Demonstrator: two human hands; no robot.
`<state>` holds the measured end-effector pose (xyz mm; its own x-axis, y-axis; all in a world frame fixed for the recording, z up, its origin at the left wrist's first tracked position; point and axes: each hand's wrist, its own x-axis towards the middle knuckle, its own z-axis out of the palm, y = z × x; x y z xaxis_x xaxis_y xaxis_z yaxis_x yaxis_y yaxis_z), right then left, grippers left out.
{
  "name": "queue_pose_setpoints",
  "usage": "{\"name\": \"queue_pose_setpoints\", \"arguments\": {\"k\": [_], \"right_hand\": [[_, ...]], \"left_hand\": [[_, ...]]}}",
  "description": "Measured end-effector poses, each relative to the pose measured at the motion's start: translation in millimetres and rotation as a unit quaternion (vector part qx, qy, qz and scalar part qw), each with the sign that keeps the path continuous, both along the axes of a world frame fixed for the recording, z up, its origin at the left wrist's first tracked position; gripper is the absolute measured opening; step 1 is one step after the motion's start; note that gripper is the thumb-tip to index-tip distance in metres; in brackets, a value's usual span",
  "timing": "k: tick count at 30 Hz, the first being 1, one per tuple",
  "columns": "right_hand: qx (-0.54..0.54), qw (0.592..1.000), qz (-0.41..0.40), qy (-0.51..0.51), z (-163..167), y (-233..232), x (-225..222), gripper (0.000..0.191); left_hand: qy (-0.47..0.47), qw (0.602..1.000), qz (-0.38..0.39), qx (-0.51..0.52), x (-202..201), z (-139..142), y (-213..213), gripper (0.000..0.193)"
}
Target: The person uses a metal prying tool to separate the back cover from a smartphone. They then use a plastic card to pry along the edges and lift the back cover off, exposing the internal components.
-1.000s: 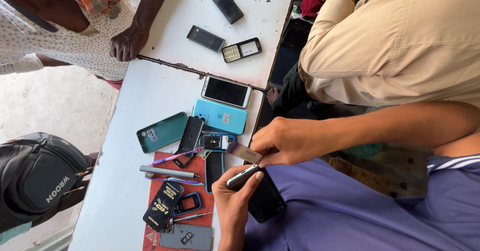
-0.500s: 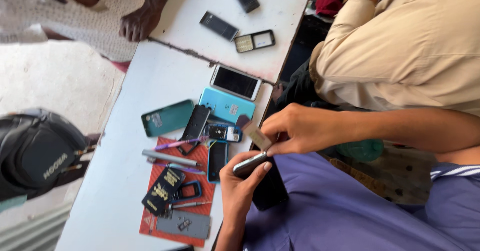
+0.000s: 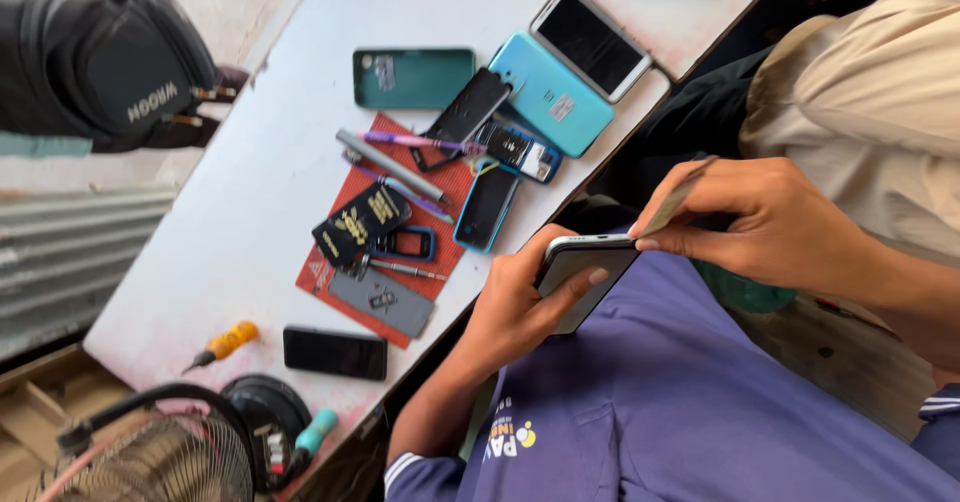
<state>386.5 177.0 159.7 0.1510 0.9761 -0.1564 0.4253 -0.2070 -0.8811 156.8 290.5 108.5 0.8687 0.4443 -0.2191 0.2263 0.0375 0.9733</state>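
Over the lap, left hand (image 3: 515,307) grips a smartphone (image 3: 580,274).

Bright, even daylight falls on the white bench (image 3: 250,222), which looks slightly washed out, and the shadows beneath the tools are soft and short. The centre is sharp. The fan (image 3: 150,452) and black bag (image 3: 100,57) at the edges look softer and slightly stretched.

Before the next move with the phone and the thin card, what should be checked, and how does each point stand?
1. Left hand grips the phone firmly: ok.
2. Right hand pinches the thin card: ok.
3. Card tip meets the phone's edge: cannot tell.
4. Phone held above the lap, off the white table: ok.
5. Tools on the red mat within reach: ok.
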Motion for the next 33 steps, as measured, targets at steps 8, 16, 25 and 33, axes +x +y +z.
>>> {"name": "queue_pose_setpoints", "arguments": {"k": [8,16,25,33], "right_hand": [[0.082,0.997,0.013,-0.004,-7,-4,-12,0.014],[0.206,0.963,0.125,-0.119,-9,0,-8,0.020],[0.104,0.995,0.008,-0.002,-9,-7,-15,0.016],[0.112,0.993,0.030,0.006,-6,-2,-13,0.015]], "left_hand": [[0.010,1.000,-0.004,-0.008,3,10,-11,0.028],[0.031,0.999,-0.006,-0.019,3,7,-16,0.026],[-0.004,1.000,-0.017,0.011,7,4,-17,0.025],[-0.008,0.999,-0.032,0.008,11,8,-15,0.025]]}}
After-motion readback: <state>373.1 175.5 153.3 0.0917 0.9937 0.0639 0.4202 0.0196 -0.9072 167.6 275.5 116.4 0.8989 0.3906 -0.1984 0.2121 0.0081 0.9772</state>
